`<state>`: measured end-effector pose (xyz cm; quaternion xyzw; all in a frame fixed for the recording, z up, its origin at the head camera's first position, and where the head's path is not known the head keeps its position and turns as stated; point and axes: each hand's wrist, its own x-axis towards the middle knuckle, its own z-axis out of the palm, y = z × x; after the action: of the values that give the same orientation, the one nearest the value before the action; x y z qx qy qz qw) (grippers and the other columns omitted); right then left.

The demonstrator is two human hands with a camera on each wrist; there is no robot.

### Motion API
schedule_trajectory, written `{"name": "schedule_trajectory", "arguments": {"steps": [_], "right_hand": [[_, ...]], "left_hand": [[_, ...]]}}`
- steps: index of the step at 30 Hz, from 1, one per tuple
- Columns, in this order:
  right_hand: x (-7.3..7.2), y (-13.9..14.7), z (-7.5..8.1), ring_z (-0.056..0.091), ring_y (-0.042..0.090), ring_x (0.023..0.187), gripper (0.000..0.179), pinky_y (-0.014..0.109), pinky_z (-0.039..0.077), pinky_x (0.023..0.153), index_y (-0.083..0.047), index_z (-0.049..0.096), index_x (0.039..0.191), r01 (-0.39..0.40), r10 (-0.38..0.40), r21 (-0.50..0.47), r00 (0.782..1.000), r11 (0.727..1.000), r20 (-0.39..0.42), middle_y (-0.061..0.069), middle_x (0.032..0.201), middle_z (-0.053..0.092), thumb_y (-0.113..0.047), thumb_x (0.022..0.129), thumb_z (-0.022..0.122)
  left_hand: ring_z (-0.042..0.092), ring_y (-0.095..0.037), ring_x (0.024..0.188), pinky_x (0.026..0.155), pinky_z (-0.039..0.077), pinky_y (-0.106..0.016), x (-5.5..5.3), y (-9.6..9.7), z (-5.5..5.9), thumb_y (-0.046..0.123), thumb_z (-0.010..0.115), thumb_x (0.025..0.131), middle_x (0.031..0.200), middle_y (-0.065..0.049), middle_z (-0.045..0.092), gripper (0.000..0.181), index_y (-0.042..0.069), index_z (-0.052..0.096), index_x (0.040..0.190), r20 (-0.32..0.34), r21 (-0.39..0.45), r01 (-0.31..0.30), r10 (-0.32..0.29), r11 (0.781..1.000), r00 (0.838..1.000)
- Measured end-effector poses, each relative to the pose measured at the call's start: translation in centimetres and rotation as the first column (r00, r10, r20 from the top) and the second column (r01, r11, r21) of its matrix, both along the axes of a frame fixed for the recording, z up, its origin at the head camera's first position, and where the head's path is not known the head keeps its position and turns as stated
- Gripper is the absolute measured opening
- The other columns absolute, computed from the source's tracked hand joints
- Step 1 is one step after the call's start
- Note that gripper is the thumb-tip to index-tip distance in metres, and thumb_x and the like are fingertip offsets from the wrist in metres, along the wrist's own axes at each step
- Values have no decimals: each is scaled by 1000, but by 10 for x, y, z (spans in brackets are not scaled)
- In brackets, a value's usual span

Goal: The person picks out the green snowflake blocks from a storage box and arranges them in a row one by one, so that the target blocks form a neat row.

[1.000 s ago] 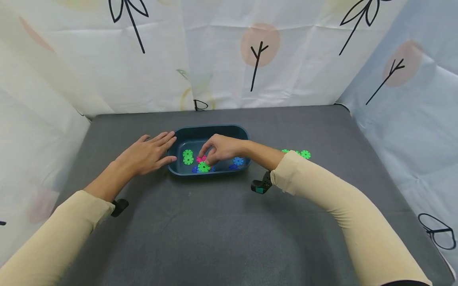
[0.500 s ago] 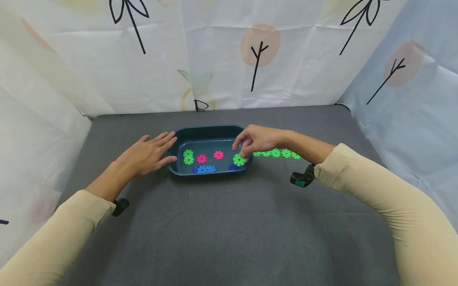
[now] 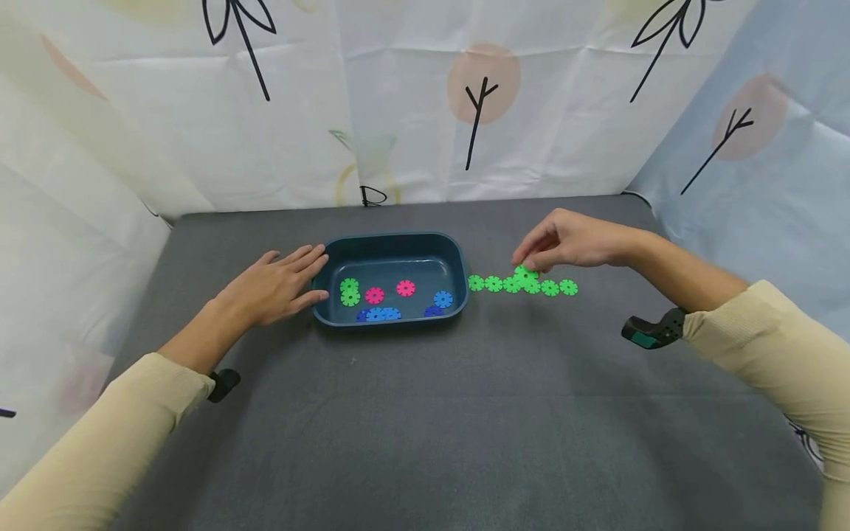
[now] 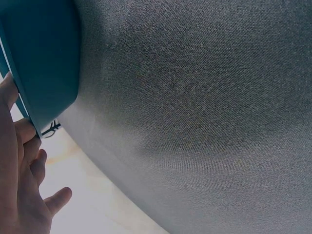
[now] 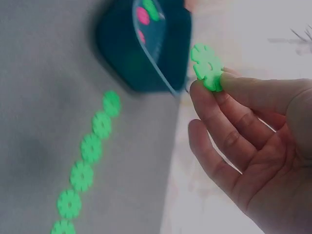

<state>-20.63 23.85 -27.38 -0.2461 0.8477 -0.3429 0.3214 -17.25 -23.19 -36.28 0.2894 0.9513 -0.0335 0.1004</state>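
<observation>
My right hand (image 3: 576,240) pinches a green notched disc (image 5: 207,67) between thumb and fingertips. It holds the disc above a row of several green discs (image 3: 550,287) lying on the grey table, and overlaps part of that row in the head view. To the left, a dark blue tray (image 3: 398,240) holds green discs (image 3: 349,292), two pink discs (image 3: 406,287) and several blue discs (image 3: 443,299). My left hand (image 3: 282,286) has its fingers spread, with the fingertips at the tray's left rim; in the left wrist view the fingers (image 4: 27,129) touch that rim.
The grey table (image 3: 398,428) stretches in front of the tray. A white printed cloth (image 3: 412,103) hangs behind it and along both sides. Each wrist wears a dark camera, such as the right wrist camera (image 3: 654,330).
My right hand has lifted a green disc out of the tray and carried it right, over the row on the table. My left hand stays at the tray's rim.
</observation>
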Motion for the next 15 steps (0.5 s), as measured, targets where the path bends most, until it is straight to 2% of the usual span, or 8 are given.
{"name": "schedule_trajectory", "arguments": {"steps": [3,6,10,15], "right_hand": [[2,22,5,72,24,89,28,33,57,83,2,68,121,69,-70,-23,997,997,-34,11,107,74,-11,97,66],[3,44,5,72,21,91,31,28,55,85,3,67,122,155,-158,-30,984,987,-87,10,104,75,-12,95,68],[3,70,-3,72,17,91,34,22,54,83,3,66,124,292,-296,-51,946,955,-130,6,100,77,-12,94,70],[-1,100,-29,72,15,87,34,22,55,79,1,64,125,429,-438,-93,891,899,-122,3,94,77,-15,95,70]], "left_hand": [[20,-37,149,113,22,-65,0,0,0,47,48,104,163,-20,21,73,2,26,157,1,-1,-2,2,1000,1000],[20,-37,149,113,22,-65,1,0,0,47,47,104,163,-20,21,73,2,26,157,1,-2,-1,1,1000,1000],[20,-37,149,114,21,-65,1,0,1,48,47,104,163,-19,20,73,2,26,157,3,-6,-4,4,1000,1000],[20,-37,149,113,21,-66,1,0,2,48,46,104,163,-19,20,73,2,26,157,6,-8,-6,6,1000,1000]]}}
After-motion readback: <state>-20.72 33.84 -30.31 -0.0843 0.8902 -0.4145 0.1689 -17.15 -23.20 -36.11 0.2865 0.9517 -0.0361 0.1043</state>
